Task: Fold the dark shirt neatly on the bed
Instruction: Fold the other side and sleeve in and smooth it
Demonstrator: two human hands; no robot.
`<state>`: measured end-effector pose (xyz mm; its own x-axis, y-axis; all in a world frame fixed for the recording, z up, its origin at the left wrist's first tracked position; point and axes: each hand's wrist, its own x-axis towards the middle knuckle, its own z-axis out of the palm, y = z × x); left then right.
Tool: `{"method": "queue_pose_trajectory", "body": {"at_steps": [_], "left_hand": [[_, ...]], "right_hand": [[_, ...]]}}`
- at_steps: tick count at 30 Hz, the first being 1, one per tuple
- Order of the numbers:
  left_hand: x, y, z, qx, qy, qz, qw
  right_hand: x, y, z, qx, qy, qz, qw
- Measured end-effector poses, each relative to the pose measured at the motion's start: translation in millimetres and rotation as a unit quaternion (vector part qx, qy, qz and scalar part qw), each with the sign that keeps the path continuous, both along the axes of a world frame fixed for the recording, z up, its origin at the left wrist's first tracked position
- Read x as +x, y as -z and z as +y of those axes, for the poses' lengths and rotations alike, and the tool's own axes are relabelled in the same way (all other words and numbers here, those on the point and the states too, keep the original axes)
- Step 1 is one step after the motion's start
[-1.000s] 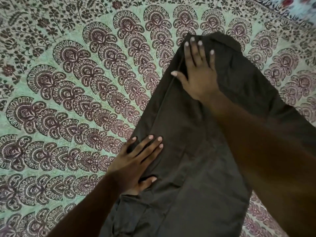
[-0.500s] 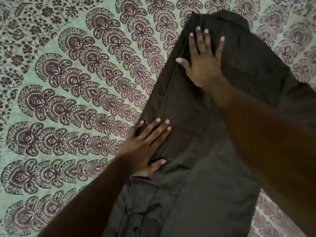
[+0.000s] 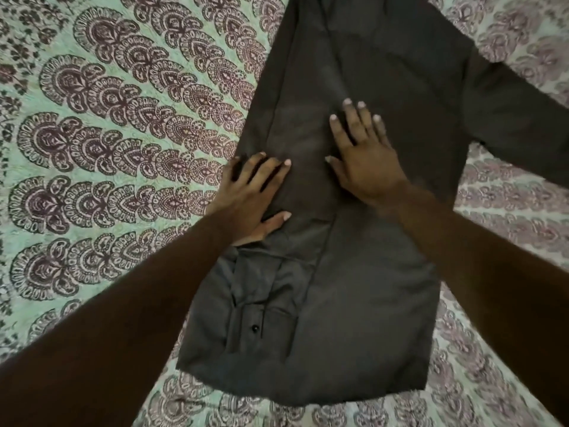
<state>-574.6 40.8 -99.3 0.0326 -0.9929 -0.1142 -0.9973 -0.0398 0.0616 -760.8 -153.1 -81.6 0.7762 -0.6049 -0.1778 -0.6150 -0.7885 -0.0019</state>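
Observation:
The dark shirt point(image 3: 363, 288) lies flat on the bed, stretching from the top of the view to the bottom middle. Its left side is folded inward, and a cuff with a black button point(image 3: 255, 328) shows at the lower left. One sleeve point(image 3: 517, 124) sticks out to the right. My left hand point(image 3: 251, 197) rests flat on the shirt's folded left edge, fingers spread. My right hand point(image 3: 365, 158) presses flat on the middle of the shirt, fingers apart. Neither hand grips cloth.
The bed is covered with a green sheet point(image 3: 107, 149) printed with maroon fan-shaped motifs. It surrounds the shirt on the left, right and bottom.
My right hand has slid down the shirt from near its top end to the middle, close to my left hand. The left hand has stayed on the folded edge.

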Motion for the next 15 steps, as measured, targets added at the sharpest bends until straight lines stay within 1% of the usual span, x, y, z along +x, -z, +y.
{"method": "queue_pose_trajectory", "body": {"at_steps": [2,3,5,6,8,10,12,15], "left_hand": [[-5.7,-6.9,8.0,-0.022,-0.005,-0.015,1.0],[-9.7,-10.9,15.8,-0.035,0.005,-0.005,0.999],[-14.4,-15.1,36.6,-0.043,0.04,0.051,0.997],[-14.1,-16.9,47.9,-0.032,0.052,0.075,0.995],[-11.4,-21.2,66.7,0.003,0.063,0.085,0.994],[-7.9,-24.8,81.4,0.085,0.071,0.065,0.992],[-7.7,-25.7,89.6,0.168,0.084,0.038,0.981],[-13.0,-27.0,96.7,0.193,0.094,0.013,0.976]], "right_hand": [[-3.8,-0.3,40.5,0.025,-0.019,-0.008,0.999],[-7.4,0.9,63.6,0.043,-0.023,-0.008,0.999],[-18.3,6.9,110.2,0.067,-0.027,-0.006,0.997],[-25.7,9.7,132.6,0.072,-0.029,-0.007,0.997],[-41.8,12.6,170.7,0.074,-0.032,-0.008,0.997],[-57.4,9.7,202.7,0.079,-0.033,0.008,0.996],[-72.7,5.4,227.9,0.088,-0.036,0.021,0.995],[-90.6,0.9,259.2,0.106,-0.041,0.026,0.993]]}}
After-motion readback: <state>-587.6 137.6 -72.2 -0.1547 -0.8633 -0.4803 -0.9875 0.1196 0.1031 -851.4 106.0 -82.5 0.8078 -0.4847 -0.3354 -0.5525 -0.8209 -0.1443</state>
